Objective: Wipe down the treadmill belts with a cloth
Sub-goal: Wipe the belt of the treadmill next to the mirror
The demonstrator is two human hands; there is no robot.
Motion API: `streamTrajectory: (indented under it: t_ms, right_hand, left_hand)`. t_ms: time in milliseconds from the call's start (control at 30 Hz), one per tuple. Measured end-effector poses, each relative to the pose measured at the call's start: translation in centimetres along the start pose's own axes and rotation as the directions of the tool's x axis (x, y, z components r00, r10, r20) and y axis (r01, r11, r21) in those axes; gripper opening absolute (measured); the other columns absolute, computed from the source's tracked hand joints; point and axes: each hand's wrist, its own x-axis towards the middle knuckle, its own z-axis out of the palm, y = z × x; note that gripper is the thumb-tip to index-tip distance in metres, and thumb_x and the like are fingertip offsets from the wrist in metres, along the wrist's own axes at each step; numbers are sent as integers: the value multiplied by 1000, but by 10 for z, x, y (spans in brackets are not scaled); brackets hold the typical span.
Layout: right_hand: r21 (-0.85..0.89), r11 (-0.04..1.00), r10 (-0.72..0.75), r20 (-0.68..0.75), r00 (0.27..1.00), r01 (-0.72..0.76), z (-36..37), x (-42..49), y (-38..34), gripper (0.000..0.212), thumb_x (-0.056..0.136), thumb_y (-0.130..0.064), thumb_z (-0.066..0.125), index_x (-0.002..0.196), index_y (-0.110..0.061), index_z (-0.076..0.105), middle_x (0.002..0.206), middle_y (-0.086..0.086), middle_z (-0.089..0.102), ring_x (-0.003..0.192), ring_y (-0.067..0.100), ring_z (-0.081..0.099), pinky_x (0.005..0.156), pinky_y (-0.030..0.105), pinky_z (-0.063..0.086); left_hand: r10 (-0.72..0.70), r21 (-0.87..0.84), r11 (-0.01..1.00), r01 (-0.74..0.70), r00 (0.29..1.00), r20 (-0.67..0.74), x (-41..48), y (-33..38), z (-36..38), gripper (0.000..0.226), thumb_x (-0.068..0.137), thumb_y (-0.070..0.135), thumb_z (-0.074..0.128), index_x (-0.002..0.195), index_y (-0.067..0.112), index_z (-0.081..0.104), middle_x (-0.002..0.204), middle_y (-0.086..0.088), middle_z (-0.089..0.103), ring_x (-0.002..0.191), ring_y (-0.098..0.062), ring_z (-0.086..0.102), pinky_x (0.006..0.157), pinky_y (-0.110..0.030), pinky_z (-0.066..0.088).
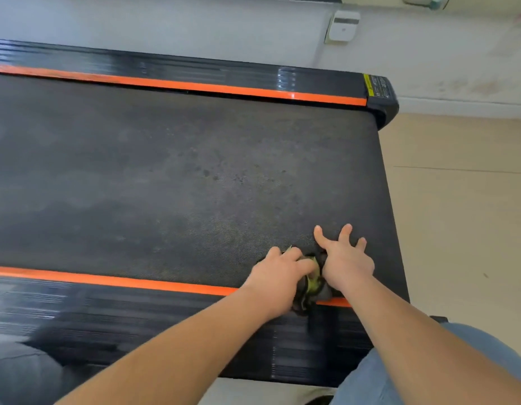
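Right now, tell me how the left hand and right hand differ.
The left hand curls its fingers over the cloth; the right hand spreads its fingers straight. The left hand sits nearer the orange stripe; the right hand reaches further onto the belt. Both touch the cloth near the belt's end.

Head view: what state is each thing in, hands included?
treadmill belt: dull, with dusty blotches and dark spots.
cloth: bunched up at the belt's near edge.
left hand: fingers curled over the cloth, gripping it.
right hand: fingers spread straight, palm pressing the cloth's edge.
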Motion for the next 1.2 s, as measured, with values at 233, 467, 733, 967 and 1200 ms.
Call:
streamTrajectory:
  t_ms: [233,467,733,967,1200]
  right_hand:
    - [14,1000,-8,53,999,7,-2,2,-3,138,67,-43,94,154,-58,-11,167,6,-27,154,47,-12,109,67,41]
    - [28,1000,-3,61,998,1,-3,-1,-2,133,73,-34,91,155,-57,-12,167,7,-26,154,48,-12,110,69,39]
    - [64,996,-60,1,998,60,-14,1,5,87,99,-23,59,158,-56,5,172,3,-9,157,41,1,112,58,43]
    - [224,944,-211,-157,965,243,-73,55,-45,79,95,-18,59,162,-40,22,172,3,-5,158,32,5,113,48,42]
    - [103,994,-46,94,995,36,-106,99,-101,144,68,-40,94,156,-49,-20,163,4,-38,152,49,-20,118,66,27]
  left_hand:
    - [-290,166,936,312,946,-143,-87,-148,-27,46,82,11,66,120,34,54,129,11,45,101,-24,43,70,-38,51]
    - [-324,-155,943,295,921,-215,-36,-54,-2,53,77,6,59,120,36,59,120,7,52,102,-30,55,84,-34,45]
    - [-11,90,996,18,997,-78,-6,-13,-6,53,83,36,64,131,34,41,131,-2,37,117,-31,39,89,-47,48]
    - [-250,50,960,274,927,-278,46,-103,-68,50,87,42,62,132,29,46,129,-4,37,118,-32,41,85,-44,52]
    - [-183,166,964,209,970,-157,53,-135,-69,67,87,79,48,138,37,40,142,-4,33,130,-33,35,100,-53,43]
